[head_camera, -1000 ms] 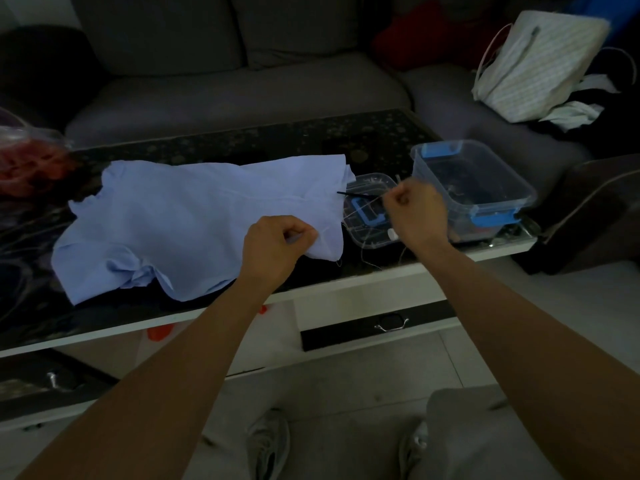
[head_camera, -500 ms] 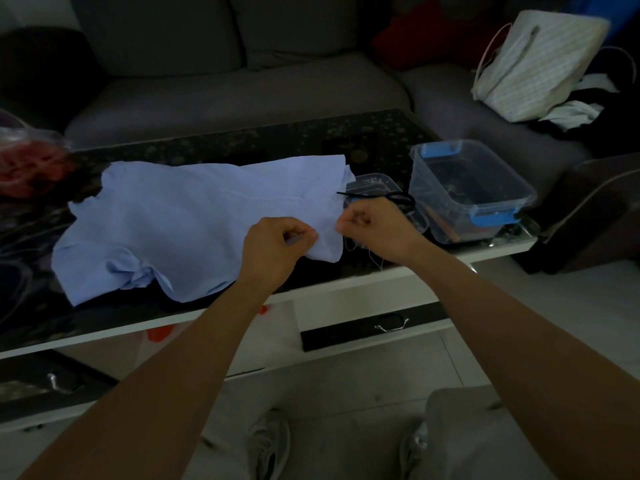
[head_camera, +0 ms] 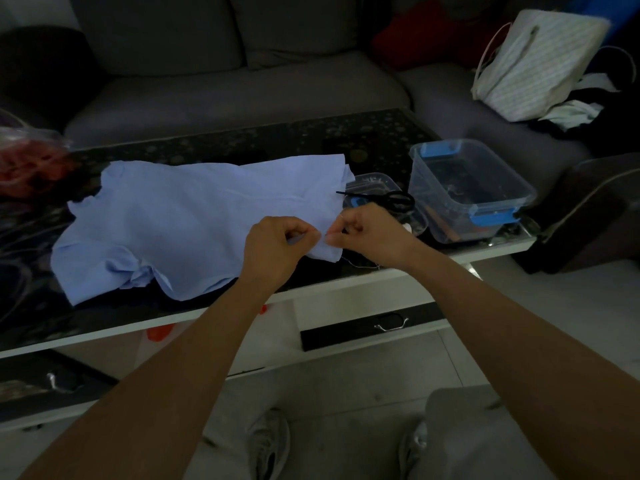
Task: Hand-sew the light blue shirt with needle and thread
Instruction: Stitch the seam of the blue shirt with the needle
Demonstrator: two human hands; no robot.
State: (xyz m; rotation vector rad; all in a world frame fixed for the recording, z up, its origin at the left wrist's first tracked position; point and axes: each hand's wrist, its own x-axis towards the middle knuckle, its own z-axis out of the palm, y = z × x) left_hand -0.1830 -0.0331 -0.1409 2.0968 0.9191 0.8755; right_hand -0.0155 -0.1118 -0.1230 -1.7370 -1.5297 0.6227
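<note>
Pinching shirt (head_camera: 194, 220) edge: left hand (head_camera: 273, 247) | right hand (head_camera: 370, 237) pinching same edge

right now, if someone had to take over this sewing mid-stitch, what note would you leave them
Left hand: fingers grip the near right corner of the light blue shirt, which lies spread on the coffee table.
Right hand: pinches the same corner beside it; the needle is too small to make out. A pale thread trails below this hand.
Black scissors lie across the small clear container just behind the hands; the clear bin with blue latches is to its right.
Done: no stitches can be made out.
Left: probably sew this corner, then trim the thread.
</note>
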